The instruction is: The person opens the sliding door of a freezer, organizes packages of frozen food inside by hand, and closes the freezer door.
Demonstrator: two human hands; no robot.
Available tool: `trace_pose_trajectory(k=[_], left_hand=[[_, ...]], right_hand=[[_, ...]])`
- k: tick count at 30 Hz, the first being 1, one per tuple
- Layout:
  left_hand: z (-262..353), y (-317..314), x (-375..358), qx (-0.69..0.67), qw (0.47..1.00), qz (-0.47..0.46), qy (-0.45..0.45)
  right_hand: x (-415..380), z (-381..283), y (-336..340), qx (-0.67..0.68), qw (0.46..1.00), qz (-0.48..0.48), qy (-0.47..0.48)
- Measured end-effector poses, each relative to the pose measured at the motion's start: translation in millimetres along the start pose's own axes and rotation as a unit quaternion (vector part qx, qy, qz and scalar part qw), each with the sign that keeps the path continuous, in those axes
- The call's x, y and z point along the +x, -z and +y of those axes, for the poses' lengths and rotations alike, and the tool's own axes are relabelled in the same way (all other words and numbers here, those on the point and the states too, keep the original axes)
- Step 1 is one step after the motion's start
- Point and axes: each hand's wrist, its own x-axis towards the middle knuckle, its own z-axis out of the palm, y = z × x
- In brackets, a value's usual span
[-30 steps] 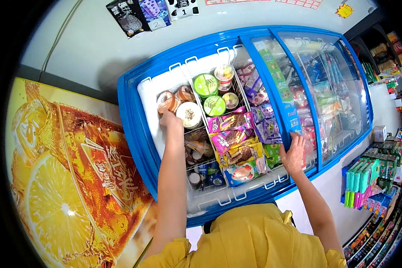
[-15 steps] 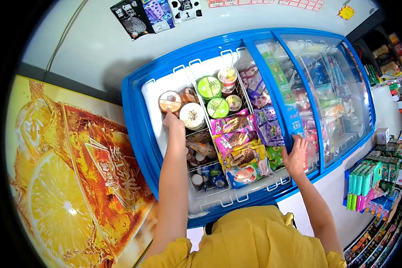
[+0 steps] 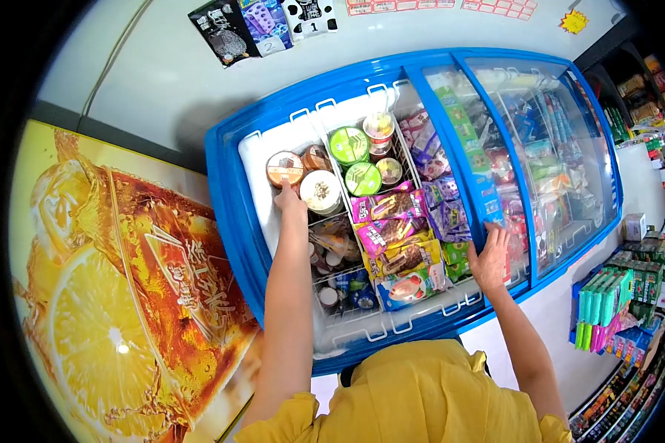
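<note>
My left hand reaches into the freezer at the near edge of a brown-lidded ice cream cup. One digit lies on the lid's rim; the others are curled and partly hidden at the cup's side. Close by are a white-topped cup and another brown cup. My right hand rests on the blue frame of the sliding lid, fingers stretched out and thumb apart. Between the hands lie green-lidded cups and pink and yellow ice cream packets in wire baskets.
The blue chest freezer has its left part uncovered, with glass over the right. White wire dividers split the inside. A drink poster stands at left. Shelved packets are at right, and ice cream wrappers hang behind.
The view has shifted very slightly, so the freezer sits a touch further right. Both hands keep the same places, on the brown-lidded cup and the lid frame.
</note>
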Motion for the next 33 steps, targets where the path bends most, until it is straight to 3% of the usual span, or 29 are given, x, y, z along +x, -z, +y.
trace_pose_trajectory(k=[3,5,6,8,11,14,15,16,17,18,20,21,23,26,30,31,32,33], left_hand=[[3.4,13.8,-26.5,0.045,0.996,-0.069,-0.021],[-6.2,35.7,-11.6,0.165,0.976,-0.083,-0.114],[-0.4,45.1,-38.7,0.201,0.958,-0.105,-0.176],[0.4,67.7,-56.6,0.187,0.952,-0.085,-0.227],[13.8,82.4,-61.0,0.115,0.972,-0.129,-0.162],[18.1,66.2,-64.1,0.088,0.985,-0.057,-0.135],[27.6,56.5,-91.2,0.217,0.961,-0.042,-0.166],[26.3,47.1,-124.7,0.265,0.934,-0.069,-0.230],[4.8,50.7,-123.3,0.259,0.880,-0.240,-0.318],[-9.1,46.9,-164.4,0.243,0.886,-0.309,-0.247],[3.9,41.4,-254.8,0.389,0.661,-0.548,-0.335],[-34.1,39.3,-254.9,0.377,0.543,-0.598,-0.453],[-47.4,43.8,-292.1,0.395,0.389,-0.652,-0.517],[-66.1,50.0,-284.5,0.445,0.332,-0.632,-0.541],[-38.8,68.8,-269.2,0.434,0.310,-0.600,-0.596],[-32.8,72.5,-264.5,0.430,0.310,-0.594,-0.605],[-27.3,76.9,-259.1,0.426,0.311,-0.588,-0.613],[-21.8,81.9,-251.3,0.436,0.302,-0.575,-0.622]], right_hand=[[-0.5,-0.8,1.7,0.007,1.000,0.011,0.004],[-1.9,-1.3,-0.4,0.008,1.000,0.004,-0.004],[-3.6,0.0,-1.1,0.004,1.000,-0.008,-0.014],[-5.2,1.5,-2.0,0.011,0.999,-0.018,-0.028],[-9.4,1.0,-2.3,0.024,0.999,-0.011,-0.024],[-12.9,-2.1,0.1,-0.004,1.000,-0.001,-0.012],[-13.5,-5.4,1.9,-0.010,1.000,-0.004,-0.013],[-13.5,-7.1,2.8,-0.014,1.000,-0.004,-0.015],[-15.8,-4.8,-2.7,-0.038,0.999,0.010,-0.004],[-16.5,-8.6,-0.6,-0.023,1.000,-0.001,-0.015],[-19.3,-27.7,1.6,0.007,0.999,-0.023,-0.037],[-21.5,-37.8,2.6,0.009,0.998,-0.036,-0.045],[-31.5,-46.2,-11.1,0.025,0.999,-0.034,-0.002],[-48.6,-69.0,-11.4,0.094,0.994,-0.053,0.011],[-64.8,-86.2,-11.9,0.193,0.975,-0.106,0.016],[-69.2,-89.0,-8.1,0.246,0.960,-0.135,-0.006],[-69.4,-96.0,5.3,0.304,0.925,-0.222,-0.051],[-82.4,-94.8,-2.5,0.395,0.890,-0.216,-0.066]])
